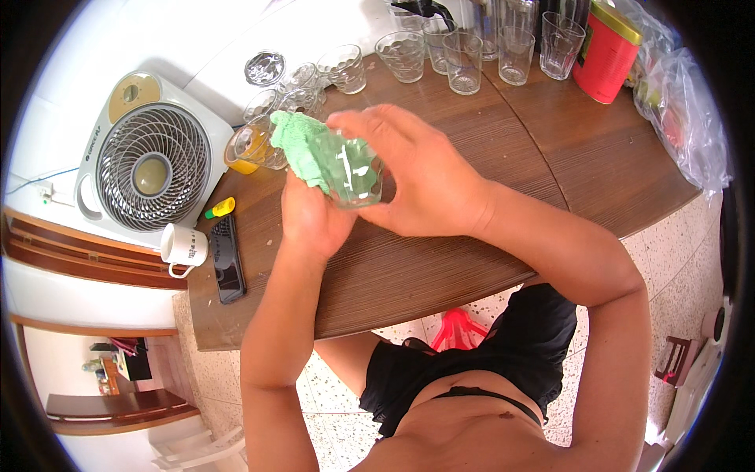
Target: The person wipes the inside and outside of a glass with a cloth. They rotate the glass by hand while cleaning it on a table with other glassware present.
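Above the wooden table, my right hand (416, 168) curls its fingers and thumb around a clear glass tumbler (357, 174). My left hand (315, 209) grips a light green cloth (298, 144) against the tumbler's other side. Green shows through the glass wall; whether the cloth reaches inside cannot be told. Part of my left fingers is hidden behind cloth and glass. Just beyond the cloth, several short glasses (304, 97) stand close together, and a glass with a yellow item (253, 144) is beside them.
Tall glasses (463, 65) and a red tin (607, 56) line the back of the table (413, 277). Plastic bags (678, 118) hang over the right edge. At left are a box fan (150, 171), a white mug (184, 245), a black phone (227, 259) and a yellow marker (221, 207).
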Demonstrator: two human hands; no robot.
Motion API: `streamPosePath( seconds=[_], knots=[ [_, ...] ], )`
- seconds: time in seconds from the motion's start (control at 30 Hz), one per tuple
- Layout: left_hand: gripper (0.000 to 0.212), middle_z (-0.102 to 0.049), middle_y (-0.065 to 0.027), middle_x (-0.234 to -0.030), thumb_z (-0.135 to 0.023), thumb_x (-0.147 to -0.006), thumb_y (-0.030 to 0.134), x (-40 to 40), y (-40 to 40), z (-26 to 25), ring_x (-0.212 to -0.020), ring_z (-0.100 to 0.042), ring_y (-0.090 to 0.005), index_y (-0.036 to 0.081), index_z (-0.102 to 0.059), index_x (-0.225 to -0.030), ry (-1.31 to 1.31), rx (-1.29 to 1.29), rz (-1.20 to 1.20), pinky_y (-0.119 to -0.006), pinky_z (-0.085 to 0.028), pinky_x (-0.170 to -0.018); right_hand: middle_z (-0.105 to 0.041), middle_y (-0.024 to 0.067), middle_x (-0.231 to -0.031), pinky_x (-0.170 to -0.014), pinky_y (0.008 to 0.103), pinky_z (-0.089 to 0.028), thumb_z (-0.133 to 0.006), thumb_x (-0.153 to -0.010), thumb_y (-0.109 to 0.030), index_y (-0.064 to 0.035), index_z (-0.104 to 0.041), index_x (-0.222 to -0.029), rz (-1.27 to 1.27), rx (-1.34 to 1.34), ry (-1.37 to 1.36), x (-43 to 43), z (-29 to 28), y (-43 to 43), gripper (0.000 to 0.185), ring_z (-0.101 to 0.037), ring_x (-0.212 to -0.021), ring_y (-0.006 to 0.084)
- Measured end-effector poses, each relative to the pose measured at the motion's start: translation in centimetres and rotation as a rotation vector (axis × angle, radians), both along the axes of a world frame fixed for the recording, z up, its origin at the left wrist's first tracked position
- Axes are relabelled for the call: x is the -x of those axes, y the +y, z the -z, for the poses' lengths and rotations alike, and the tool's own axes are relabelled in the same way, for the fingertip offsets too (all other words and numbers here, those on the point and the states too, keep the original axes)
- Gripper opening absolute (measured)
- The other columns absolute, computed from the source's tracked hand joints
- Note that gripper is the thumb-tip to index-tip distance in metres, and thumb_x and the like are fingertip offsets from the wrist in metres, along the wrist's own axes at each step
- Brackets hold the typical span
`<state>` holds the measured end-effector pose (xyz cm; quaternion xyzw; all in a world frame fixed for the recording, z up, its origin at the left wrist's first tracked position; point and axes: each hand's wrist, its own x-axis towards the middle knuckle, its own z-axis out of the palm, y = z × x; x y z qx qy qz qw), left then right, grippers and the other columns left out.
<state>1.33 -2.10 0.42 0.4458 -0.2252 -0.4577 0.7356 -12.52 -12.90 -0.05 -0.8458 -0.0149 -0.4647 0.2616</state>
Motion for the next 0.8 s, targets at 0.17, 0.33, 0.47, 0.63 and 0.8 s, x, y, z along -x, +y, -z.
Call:
streamPosePath(
  seconds=[0.17, 0.33, 0.47, 0.63, 0.8],
  knots=[
    [0.051, -0.059, -0.0093, -0.142, -0.043, -0.113, 0.042, 2.0, 0.4, 0.0, -0.126, -0.061, -0.0240, 0.008, -0.046, -0.150, -0.089, -0.040, 0.064, -0.043, -0.053, -0.104, -0.065, 0.0182, -0.117, -0.094, 0.0435, -0.055, -0.086, -0.071, -0.013, -0.0073, -0.051, -0.145, 0.139, -0.118, -0.002, 0.4, -0.6, -1.3, 0.081, -0.065, -0.109, 0.0344],
    [0.056, -0.063, -0.0077, -0.129, -0.052, -0.112, 0.042, 1.1, 0.2, 2.6, -0.113, -0.061, -0.0144, 0.002, -0.044, -0.150, -0.707, -0.069, -0.153, -0.030, -0.052, -0.094, -0.063, 0.0215, -0.121, -0.092, 0.0470, -0.055, -0.086, -0.071, -0.013, -0.0001, -0.052, -0.140, 0.080, -0.055, 0.155, -0.3, 1.2, -1.2, 0.078, -0.064, -0.110, 0.0441],
    [0.051, -0.066, -0.0104, -0.130, -0.042, -0.114, 0.043, 0.9, 0.1, 0.7, -0.113, -0.065, -0.0167, 0.003, -0.051, -0.145, -0.426, -0.126, -0.269, -0.033, -0.055, -0.095, -0.063, 0.0206, -0.123, -0.094, 0.0474, -0.056, -0.090, -0.069, -0.013, -0.0030, -0.051, -0.143, 0.043, -0.061, 0.202, -0.1, 1.0, 0.0, 0.085, -0.064, -0.112, 0.0436],
    [0.048, -0.066, -0.0099, -0.132, -0.038, -0.115, 0.042, -0.5, -0.3, -0.6, -0.118, -0.066, -0.0243, 0.005, -0.053, -0.142, 0.006, -0.012, -0.132, -0.045, -0.057, -0.101, -0.064, 0.0184, -0.124, -0.096, 0.0447, -0.056, -0.089, -0.070, -0.013, -0.0078, -0.050, -0.145, 0.008, 0.006, 0.054, -0.2, 0.9, 0.2, 0.085, -0.064, -0.114, 0.0395],
    [0.052, -0.058, -0.0102, -0.142, -0.033, -0.115, 0.043, 0.6, 0.3, 0.0, -0.121, -0.064, -0.0290, 0.007, -0.045, -0.151, 0.164, 0.038, 0.161, -0.050, -0.055, -0.102, -0.065, 0.0171, -0.121, -0.096, 0.0435, -0.055, -0.087, -0.071, -0.012, -0.0065, -0.051, -0.144, 0.080, -0.073, 0.015, 0.4, -0.4, -0.8, 0.082, -0.064, -0.111, 0.0384]
  ],
)
